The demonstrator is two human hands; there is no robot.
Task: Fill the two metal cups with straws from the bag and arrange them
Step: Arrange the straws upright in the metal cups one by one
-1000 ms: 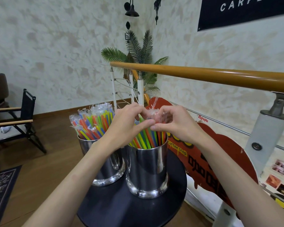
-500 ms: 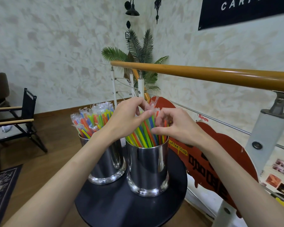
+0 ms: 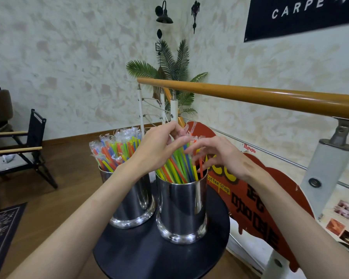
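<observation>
1. Plastic-wrapped straw tops (image 3: 186, 137) sit between your curled left hand (image 3: 159, 152) fingers, which grip them; your right hand (image 3: 220, 156) hovers beside them, fingers spread and loose, holding nothing.
2. Those straws stand leaning in the right cup (image 3: 182, 206); the left cup (image 3: 132, 200), touching it, holds a full bunch (image 3: 115, 150).
3. Both cups rest on the round table (image 3: 161, 256), the right one near its edge.
4. Tug too hard and that cup may tip toward the railing (image 3: 270, 95), or straws may spill out.
</observation>
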